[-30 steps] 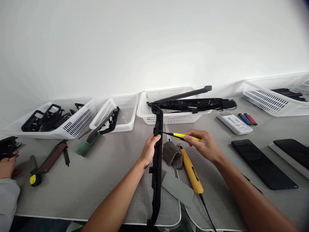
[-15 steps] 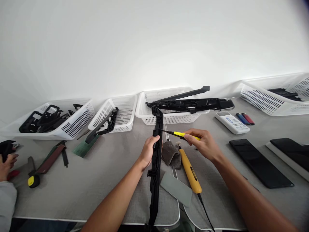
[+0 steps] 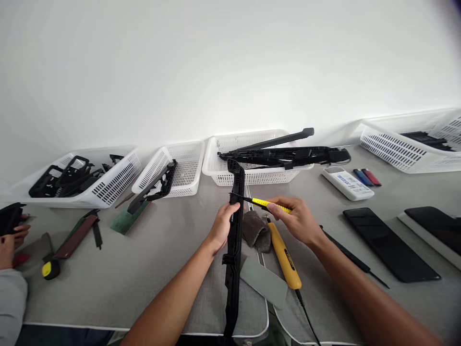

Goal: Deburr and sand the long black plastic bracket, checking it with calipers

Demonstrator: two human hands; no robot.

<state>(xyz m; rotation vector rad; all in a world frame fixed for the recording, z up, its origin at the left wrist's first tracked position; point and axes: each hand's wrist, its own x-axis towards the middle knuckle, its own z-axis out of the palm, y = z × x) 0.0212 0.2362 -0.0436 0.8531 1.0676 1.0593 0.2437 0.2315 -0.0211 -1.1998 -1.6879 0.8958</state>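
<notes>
My left hand is closed around a long black plastic trim strip, which stands lengthwise in front of me with its far end near the middle basket. In my right hand is a slim tool with a yellow ribbed handle and a thin dark tip. That tip lies across the strip's upper part, just above my left thumb. Right of the strip are a brown cloth, a yellow pen-shaped power tool with a black cord, and a grey-green flat block.
White baskets of black parts line the wall: far left, left, middle and right. A white device and a black phone lie rightward. Another person's hands hold a black part at left.
My right hand has moved left and slightly down, carrying the tool's tip further across the strip. A thin black tool by my right forearm now shows more. The other person's black part has shifted.
</notes>
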